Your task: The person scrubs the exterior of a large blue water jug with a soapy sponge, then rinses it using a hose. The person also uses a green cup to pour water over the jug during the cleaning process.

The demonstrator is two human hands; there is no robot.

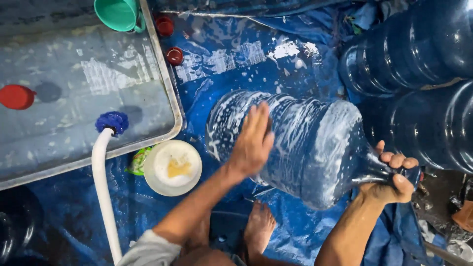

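Observation:
A large blue water jug point(310, 143) lies on its side over a wet blue tarp point(236, 59), streaked with white soap foam. My left hand point(252, 140) rests flat on the jug's soapy body, fingers spread. The jug's narrow neck, at the right, is gripped by my right hand point(391, 180). My bare foot point(258, 226) stands on the tarp below the jug.
A metal tub of water point(172, 98) at left holds a floating red cap point(16, 96) and a white hose point(103, 187) with a blue end. A white bowl point(172, 167) with yellow sponge sits beside it. More blue jugs point(419, 74) lie at right. A green cup point(118, 14) hangs on the tub's rim.

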